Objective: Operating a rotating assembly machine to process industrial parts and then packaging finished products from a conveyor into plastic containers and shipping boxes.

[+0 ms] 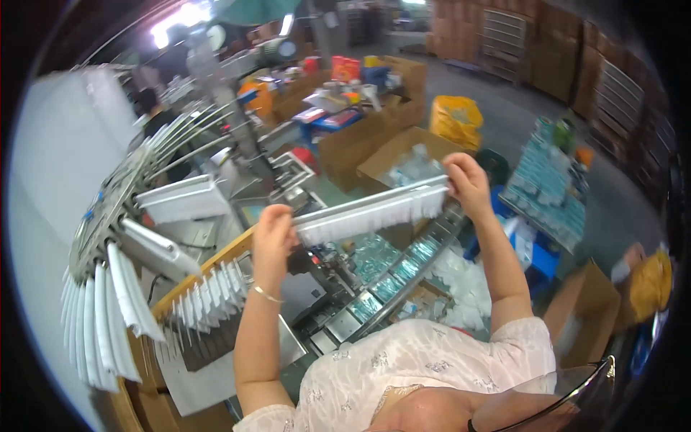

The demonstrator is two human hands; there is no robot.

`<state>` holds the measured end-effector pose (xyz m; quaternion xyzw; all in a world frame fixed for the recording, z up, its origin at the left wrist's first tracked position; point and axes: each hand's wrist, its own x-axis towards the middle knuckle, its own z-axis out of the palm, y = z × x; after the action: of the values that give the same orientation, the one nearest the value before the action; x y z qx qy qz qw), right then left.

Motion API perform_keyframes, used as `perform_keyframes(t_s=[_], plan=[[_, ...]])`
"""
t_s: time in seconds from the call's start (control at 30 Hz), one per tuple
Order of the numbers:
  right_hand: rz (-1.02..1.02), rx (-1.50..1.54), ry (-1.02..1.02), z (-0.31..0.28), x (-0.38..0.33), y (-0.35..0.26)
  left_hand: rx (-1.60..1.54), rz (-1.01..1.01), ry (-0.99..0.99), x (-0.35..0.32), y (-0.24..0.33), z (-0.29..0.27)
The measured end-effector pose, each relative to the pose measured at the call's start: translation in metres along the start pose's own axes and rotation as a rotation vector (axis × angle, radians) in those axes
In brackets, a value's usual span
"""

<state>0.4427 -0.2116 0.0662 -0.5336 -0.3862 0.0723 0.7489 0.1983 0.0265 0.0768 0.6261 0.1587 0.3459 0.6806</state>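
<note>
I hold a long pale rod, hung with a close row of thin white pieces (pixel 374 214), up in front of me between both hands. My left hand (pixel 273 237) is closed around its left end. At the far end, higher up, the fingers of my right hand (pixel 466 183) pinch the rod. It slopes upward to the right, above a machine track (pixel 367 306) that carries shiny blue-green packets. What exactly the white pieces are I cannot make out. To the left, a round machine head (pixel 108 209) bears many spokes, several with similar white pieces hanging down.
A wooden-edged rack (pixel 209 295) with white pieces on thin rods stands below my left arm. White packets lie heaped (pixel 461 288) beside the track. An open cardboard box (pixel 410 158), a yellow bag (pixel 457 121) and a table of blue-green packets (pixel 547 187) stand further off.
</note>
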Motion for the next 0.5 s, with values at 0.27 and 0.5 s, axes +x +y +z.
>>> perform_keyframes(t_s=[0.27, 0.5], plan=[[0.152, 0.425, -0.286, -0.016, 0.043, 0.044, -0.020, 0.162, 0.110, 0.040, -0.013, 0.009], [0.077, 0.597, -0.288, 0.032, 0.102, 0.046, 0.820, 0.807, 0.569, 0.089, 0.017, 0.003]])
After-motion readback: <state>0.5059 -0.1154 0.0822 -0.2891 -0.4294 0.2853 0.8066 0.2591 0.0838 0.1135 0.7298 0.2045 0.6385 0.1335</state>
